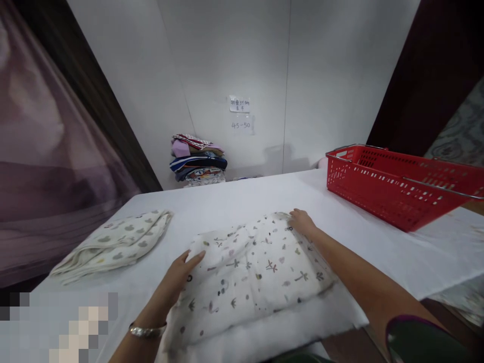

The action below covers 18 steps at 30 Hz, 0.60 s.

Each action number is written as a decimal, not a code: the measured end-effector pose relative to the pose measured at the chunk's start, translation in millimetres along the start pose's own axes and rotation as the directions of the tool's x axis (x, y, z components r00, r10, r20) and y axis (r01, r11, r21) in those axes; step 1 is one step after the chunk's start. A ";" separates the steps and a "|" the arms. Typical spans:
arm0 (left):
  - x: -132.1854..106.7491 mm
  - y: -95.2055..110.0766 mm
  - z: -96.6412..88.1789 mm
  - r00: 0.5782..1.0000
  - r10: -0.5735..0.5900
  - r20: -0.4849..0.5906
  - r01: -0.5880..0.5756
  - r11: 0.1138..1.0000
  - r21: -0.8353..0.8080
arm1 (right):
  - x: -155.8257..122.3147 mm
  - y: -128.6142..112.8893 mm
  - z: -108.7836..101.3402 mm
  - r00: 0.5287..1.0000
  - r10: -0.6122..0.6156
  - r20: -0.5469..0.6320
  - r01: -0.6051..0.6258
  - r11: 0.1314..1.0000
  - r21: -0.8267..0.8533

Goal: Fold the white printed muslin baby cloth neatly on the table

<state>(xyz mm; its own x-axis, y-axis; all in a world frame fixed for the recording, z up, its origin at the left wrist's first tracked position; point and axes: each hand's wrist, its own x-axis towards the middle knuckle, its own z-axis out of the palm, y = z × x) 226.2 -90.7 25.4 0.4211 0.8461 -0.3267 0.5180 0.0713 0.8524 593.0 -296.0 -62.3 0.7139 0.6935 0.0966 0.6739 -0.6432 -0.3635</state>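
"What did you count in the head view?"

"One printed cloth (249, 267), spread on the near side of one white table (272, 196). The left hand (181, 272) was at its left edge, thumb and forefinger apart, the thumb on the fabric (one silver bracelet (147, 330) circled that wrist)."

"Did it have hold of the cloth?"

"I couldn't tell; its other fingers were hidden."

"And the second?"

"The right hand (303, 223) touched the far right corner, fingers slightly bent. Whether it gripped, I couldn't tell either."

"What else was there?"

"One folded cloth (121, 242) on the table's left, one red basket (370, 192) on its right, one stack of fabrics (198, 163) beyond the far edge, and two paper notes (239, 104) on the wall (227, 50), one above the other."
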 end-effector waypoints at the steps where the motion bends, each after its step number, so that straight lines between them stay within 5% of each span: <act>1: -1.1 2.5 1.9 0.999 0.035 -0.003 -0.035 0.999 0.010 | 2.9 0.7 1.0 1.000 0.012 0.008 -0.012 1.000 -0.001; 5: -6.7 7.8 1.7 0.961 0.277 0.012 -0.276 0.961 -0.027 | 13.1 1.5 2.0 0.997 0.062 0.053 -0.063 0.998 0.013; 13: -23.4 4.9 -18.8 0.787 0.616 0.024 -0.617 0.786 0.040 | 6.7 -10.5 -19.2 0.995 0.049 -0.083 -0.041 0.994 0.106; 16: -31.3 -3.1 -26.3 0.733 0.674 0.093 -0.679 0.734 0.035 | -17.1 -9.3 -35.9 0.982 0.067 -0.175 0.010 0.915 0.403; 18: -38.4 -12.4 -32.5 0.755 0.633 0.171 -0.640 0.768 -0.019 | -42.9 -4.4 -52.0 0.990 0.068 -0.121 0.033 0.735 0.677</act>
<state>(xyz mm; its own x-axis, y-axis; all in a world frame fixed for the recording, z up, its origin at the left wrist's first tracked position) 179.5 -106.8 40.6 0.7732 0.5937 0.2229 0.1147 -0.4766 0.8716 569.3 -339.8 -16.6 0.7756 0.6040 0.1833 0.3900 -0.2302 -0.8916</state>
